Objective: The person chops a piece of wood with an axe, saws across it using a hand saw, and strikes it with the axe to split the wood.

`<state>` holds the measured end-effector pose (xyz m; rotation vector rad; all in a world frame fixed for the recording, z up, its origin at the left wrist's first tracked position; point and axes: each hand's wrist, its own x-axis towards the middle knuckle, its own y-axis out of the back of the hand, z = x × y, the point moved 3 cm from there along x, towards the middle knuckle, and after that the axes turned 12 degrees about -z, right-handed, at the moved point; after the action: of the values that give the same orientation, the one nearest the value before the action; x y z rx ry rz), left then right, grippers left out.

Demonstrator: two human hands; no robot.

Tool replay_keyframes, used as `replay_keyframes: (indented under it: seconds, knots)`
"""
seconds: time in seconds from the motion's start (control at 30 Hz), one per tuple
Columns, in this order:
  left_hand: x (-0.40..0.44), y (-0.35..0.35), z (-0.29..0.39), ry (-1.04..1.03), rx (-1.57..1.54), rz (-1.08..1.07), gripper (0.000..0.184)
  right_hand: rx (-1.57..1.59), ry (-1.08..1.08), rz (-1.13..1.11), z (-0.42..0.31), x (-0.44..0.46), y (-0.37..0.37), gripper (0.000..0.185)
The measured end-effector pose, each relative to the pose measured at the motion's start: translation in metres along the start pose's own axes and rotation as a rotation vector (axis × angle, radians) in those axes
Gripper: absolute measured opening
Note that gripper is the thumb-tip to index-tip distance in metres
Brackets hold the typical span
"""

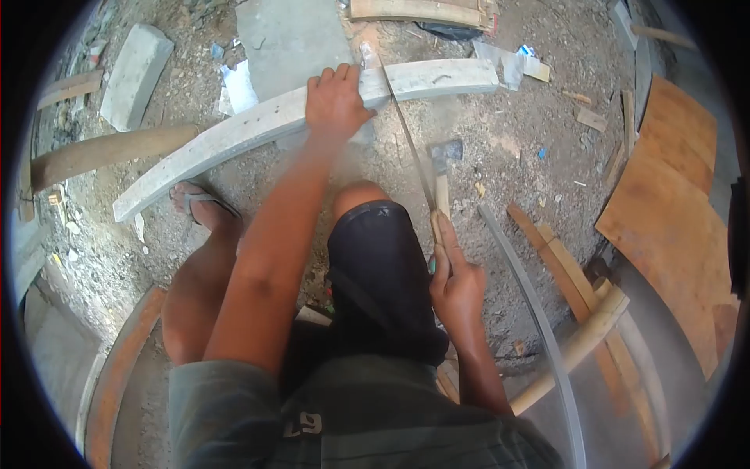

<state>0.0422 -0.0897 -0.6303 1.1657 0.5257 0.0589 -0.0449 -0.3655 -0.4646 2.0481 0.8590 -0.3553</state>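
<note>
The pale board [250,125] arcs across the upper frame, not parted, gripped by the left hand [336,103]; a saw [424,184] crosses it at upper centre, handle in the right hand [458,283]; cut depth cannot be told.

Has a long whitish curved wooden beam [269,117] in front, across a flat grey rectangular slab [293,35]; a thin grey metal strip [538,313] to the right, a flat brown wooden sheet [664,219] farther right.

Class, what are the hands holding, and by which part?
The right hand holds a handsaw by its handle; the left hand lies across the curved pale plank near its middle, grip unclear.
</note>
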Motion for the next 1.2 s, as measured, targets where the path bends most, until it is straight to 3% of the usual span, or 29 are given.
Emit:
replay_keyframes:
  seconds: [0.07,0.2,0.3,0.37,0.4,0.47,0.6,0.67,0.8,0.87,1.03,1.1,1.2]
  knots:
    - [-0.004,-0.002,0.005,-0.019,-0.035,-0.023,0.074,-0.141,-0.055,-0.043,-0.002,0.018,-0.011,0.047]
    - [-0.002,-0.002,0.007,-0.027,-0.026,0.031,0.073,-0.093,0.324,0.288,-0.032,0.173,-0.026,0.044]
    - [-0.009,-0.005,0.009,-0.035,-0.023,-0.017,0.075,-0.105,0.194,0.194,-0.018,0.123,-0.03,0.044]
    - [-0.008,0.0,0.006,-0.034,-0.028,0.031,0.072,-0.108,0.019,0.077,0.004,0.027,-0.026,0.048]
    - [-0.015,-0.006,0.008,-0.058,-0.02,0.037,0.069,-0.087,0.008,0.076,0.011,-0.018,-0.021,0.05]
    - [-0.016,-0.012,0.006,-0.066,-0.012,0.1,0.07,-0.057,-0.001,0.082,0.015,-0.027,-0.024,0.052]
    - [-0.012,-0.014,0.015,-0.072,-0.012,0.087,0.07,-0.133,0.136,0.222,0.008,0.099,-0.049,0.046]
    - [-0.016,-0.013,0.013,-0.061,-0.013,0.085,0.068,-0.091,0.106,0.153,-0.018,0.141,-0.035,0.045]
    - [-0.025,-0.012,0.01,-0.076,-0.018,0.09,0.069,-0.072,0.254,0.255,-0.01,0.135,-0.044,0.047]
    - [-0.03,-0.025,0.012,-0.117,0.024,0.27,0.069,-0.096,0.245,0.304,0.009,0.128,-0.058,0.048]
    - [-0.046,-0.02,0.007,-0.131,-0.001,0.366,0.072,-0.01,0.377,0.278,0.023,0.119,-0.069,0.047]
    - [-0.042,-0.021,0.006,-0.044,0.043,0.372,0.072,-0.007,0.418,0.251,0.022,0.127,-0.07,0.045]
    - [-0.021,-0.016,0.002,0.005,0.01,0.363,0.071,0.0,0.324,0.207,0.01,0.158,-0.058,0.046]
